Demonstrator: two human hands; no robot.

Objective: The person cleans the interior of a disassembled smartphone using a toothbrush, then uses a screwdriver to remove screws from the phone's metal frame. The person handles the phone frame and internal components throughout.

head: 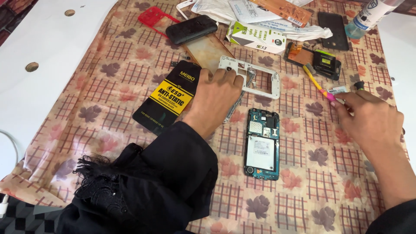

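Fingers (229, 78) of left hand (216, 99) flat on white phone frame (260, 73); right hand (372, 121) pinching toothbrush (318, 84), long axis running far-left.

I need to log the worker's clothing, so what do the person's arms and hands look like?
Both hands are bare: no gloves, no rings or watch showing. The left hand comes out of a loose black sleeve with frayed lace trim. The right hand has a bare forearm.

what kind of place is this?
Likely a small phone repair bench. An opened phone lies with its circuit board bare on the patterned cloth, the left hand rests on a white phone frame, and the right hand reaches a cleaning brush.
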